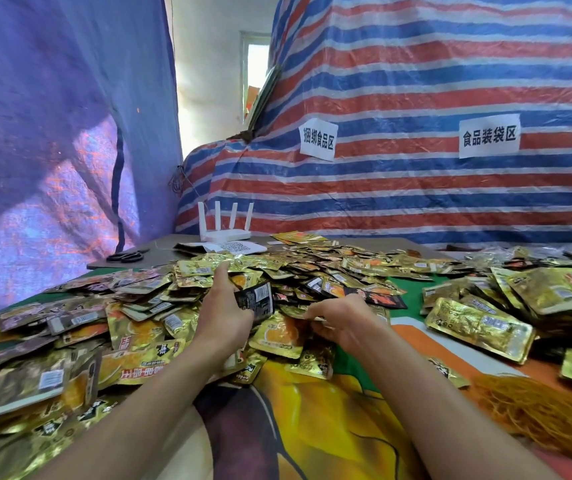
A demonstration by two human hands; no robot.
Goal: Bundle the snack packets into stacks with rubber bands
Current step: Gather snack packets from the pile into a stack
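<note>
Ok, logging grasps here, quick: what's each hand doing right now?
Left hand: holding a dark snack packet.
Right hand: curled into the packet pile; grip cannot be told.

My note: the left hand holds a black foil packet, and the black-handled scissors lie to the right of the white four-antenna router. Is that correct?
Not quite. The head view shows the black-handled scissors lying to the left of the white four-antenna router, not to the right. The left hand does hold a black foil packet.

Bright daylight – glary doorway (256,74); fisheye-warped edges
</note>
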